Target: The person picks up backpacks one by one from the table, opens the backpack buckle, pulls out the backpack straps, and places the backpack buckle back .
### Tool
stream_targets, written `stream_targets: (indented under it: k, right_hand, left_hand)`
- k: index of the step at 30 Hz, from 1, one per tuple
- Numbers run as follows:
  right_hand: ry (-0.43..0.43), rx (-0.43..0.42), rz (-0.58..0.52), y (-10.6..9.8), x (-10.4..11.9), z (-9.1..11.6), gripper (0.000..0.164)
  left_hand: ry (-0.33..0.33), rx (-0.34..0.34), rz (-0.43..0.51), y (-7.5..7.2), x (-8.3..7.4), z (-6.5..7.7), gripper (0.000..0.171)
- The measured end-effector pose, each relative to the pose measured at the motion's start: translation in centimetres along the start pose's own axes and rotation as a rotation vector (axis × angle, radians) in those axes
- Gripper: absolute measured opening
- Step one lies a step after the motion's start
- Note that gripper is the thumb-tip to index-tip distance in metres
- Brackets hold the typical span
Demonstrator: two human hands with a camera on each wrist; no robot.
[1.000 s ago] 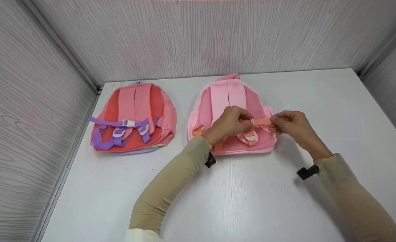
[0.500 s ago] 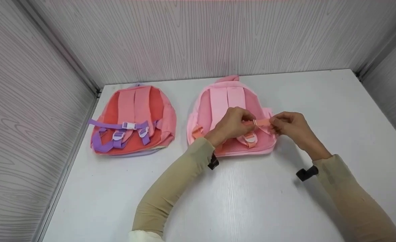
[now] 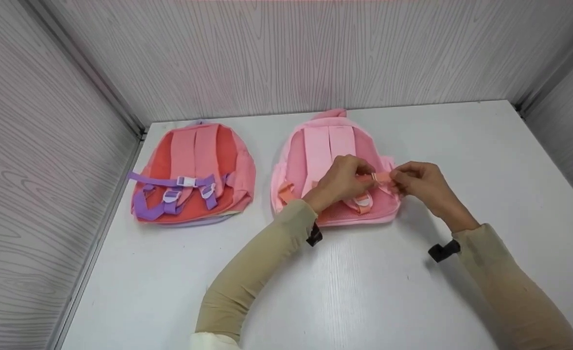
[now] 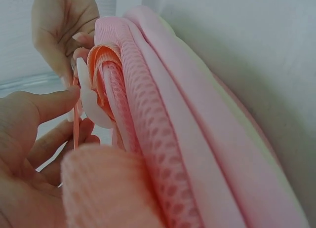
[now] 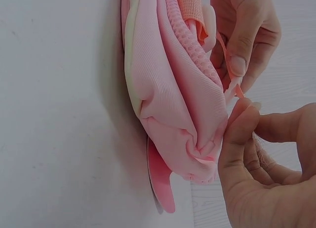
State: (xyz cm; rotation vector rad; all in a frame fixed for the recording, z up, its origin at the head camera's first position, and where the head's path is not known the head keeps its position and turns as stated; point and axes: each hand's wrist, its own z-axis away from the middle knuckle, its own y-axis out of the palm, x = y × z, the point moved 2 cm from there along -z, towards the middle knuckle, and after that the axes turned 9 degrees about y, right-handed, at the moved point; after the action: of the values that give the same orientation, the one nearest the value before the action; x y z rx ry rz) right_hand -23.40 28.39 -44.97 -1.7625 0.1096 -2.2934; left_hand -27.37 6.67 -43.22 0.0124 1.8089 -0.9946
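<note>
A pink backpack (image 3: 294, 160) lies strap side up on the white table. Across its lower back runs an orange strap (image 3: 383, 177). My left hand (image 3: 342, 179) pinches this strap at a small pale buckle (image 5: 232, 87), most of which the fingers cover. Close by on the right, my right hand (image 3: 422, 183) pinches the strap between thumb and fingertips, beside the bag's right edge. Below the left fingers sits a white strap adjuster (image 3: 363, 200) on an orange webbing loop. In the left wrist view, a wide orange webbing fold (image 4: 106, 188) stands before the left palm.
To the left lies a coral-red backpack (image 3: 162, 155), strap side up, with a purple strap (image 3: 162, 181) joined by a white buckle (image 3: 186, 181). Grey wood-grain panels (image 3: 286, 53) border the table (image 3: 345, 291) at the back and both sides.
My left hand has slid a little to the right with the buckle, so the strap length between the hands is shorter. My right hand stays nearly still, and both backpacks remain in place.
</note>
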Motion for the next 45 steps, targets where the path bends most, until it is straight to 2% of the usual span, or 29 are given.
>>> stream_targets:
  k: [15,22,29,35,45]
  right_hand:
    - [-0.007,0.011,-0.018,0.0,-0.1,-0.1,0.036]
    - [-0.018,0.019,-0.027,-0.1,0.0,0.0,0.035]
    - [-0.056,0.031,-0.032,-0.2,0.1,0.0,0.035]
    - [-0.059,0.021,0.012,-0.3,0.2,0.1,0.034]
    - [-0.045,-0.048,0.139,-0.7,0.4,-0.1,0.032]
  left_hand:
    - [0.032,-0.029,-0.021,0.6,-0.4,-0.3,0.027]
    - [0.0,-0.011,0.009,1.1,-0.4,-0.6,0.028]
    - [0.0,-0.035,0.012,1.4,-0.7,-0.8,0.026]
    - [-0.025,-0.028,0.01,1.8,-0.6,-0.9,0.025]
    - [-0.012,-0.046,0.046,2.4,-0.4,-1.1,0.026]
